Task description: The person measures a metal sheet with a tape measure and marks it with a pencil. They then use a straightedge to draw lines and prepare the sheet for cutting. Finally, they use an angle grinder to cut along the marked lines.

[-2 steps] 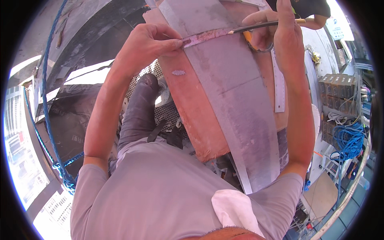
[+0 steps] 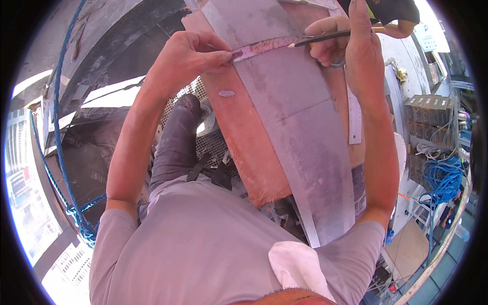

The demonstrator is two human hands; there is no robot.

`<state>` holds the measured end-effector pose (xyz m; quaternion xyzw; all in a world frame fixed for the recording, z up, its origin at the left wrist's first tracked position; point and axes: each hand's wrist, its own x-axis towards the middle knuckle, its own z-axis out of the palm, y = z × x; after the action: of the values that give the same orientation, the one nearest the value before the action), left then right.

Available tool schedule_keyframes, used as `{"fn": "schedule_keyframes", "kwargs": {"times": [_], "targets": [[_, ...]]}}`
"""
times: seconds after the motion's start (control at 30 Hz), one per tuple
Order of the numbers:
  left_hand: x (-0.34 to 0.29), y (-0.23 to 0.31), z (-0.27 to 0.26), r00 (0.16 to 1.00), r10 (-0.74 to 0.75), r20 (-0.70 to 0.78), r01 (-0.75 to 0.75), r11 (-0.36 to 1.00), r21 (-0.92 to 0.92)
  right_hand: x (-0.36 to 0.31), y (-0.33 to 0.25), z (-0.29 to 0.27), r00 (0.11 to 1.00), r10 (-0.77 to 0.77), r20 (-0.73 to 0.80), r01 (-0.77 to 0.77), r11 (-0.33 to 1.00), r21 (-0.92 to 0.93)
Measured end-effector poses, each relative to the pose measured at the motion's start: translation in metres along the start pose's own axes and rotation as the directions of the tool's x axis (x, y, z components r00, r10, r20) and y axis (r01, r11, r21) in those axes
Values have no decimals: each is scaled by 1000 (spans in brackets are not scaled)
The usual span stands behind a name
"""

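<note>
A worn, pinkish measuring tape blade [image 2: 264, 47] lies across a long grey metal sheet [image 2: 305, 132]. My left hand [image 2: 195, 53] pinches its left end between thumb and fingers, at the sheet's left edge. My right hand [image 2: 351, 48] is closed around a dark pencil [image 2: 325, 37], whose sharpened tip points left and sits close by the blade's lower edge. Whether the tip touches the sheet I cannot tell. The tape's case is mostly hidden at my right fingers. Under the sheet, a reddish-brown board [image 2: 249, 147] sticks out to the left.
A pale ruler [image 2: 354, 117] with a hole lies right of the sheet. Another person's arm [image 2: 399, 28] shows at the top right. Blue ropes [image 2: 58, 112] hang at the left; a coil of blue rope [image 2: 442, 178] and stacked dark blocks [image 2: 429, 119] stand at the right.
My right hand and the pencil have shifted slightly, the tip moving a little left and down. A yellow part by my right fingers is now mostly hidden. My left hand stays nearly still.
</note>
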<state>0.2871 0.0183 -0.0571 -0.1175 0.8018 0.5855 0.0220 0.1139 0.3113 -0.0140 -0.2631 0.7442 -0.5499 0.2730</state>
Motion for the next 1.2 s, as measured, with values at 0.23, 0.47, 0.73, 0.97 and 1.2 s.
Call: {"fn": "schedule_keyframes", "kwargs": {"times": [0.23,0.47,0.73,0.97,1.2], "targets": [[14,-14,-7,996,72,49,-71,997,-32,-8,22,51,961,-234,-147,217,968,-123],[13,-13,-6,997,62,41,-60,997,-42,-2,41,61,926,-346,-151,319,931,-180],[9,-5,-3,1000,18,-7,-18,1000,-17,-14,39,68,944,-270,-191,266,963,-48],[5,-8,1,998,29,-57,-30,999,-21,-17,38,70,946,-268,-185,274,962,9],[3,-14,7,990,76,-115,-78,997,-11,-20,36,72,951,-238,-197,242,970,-6]]}}
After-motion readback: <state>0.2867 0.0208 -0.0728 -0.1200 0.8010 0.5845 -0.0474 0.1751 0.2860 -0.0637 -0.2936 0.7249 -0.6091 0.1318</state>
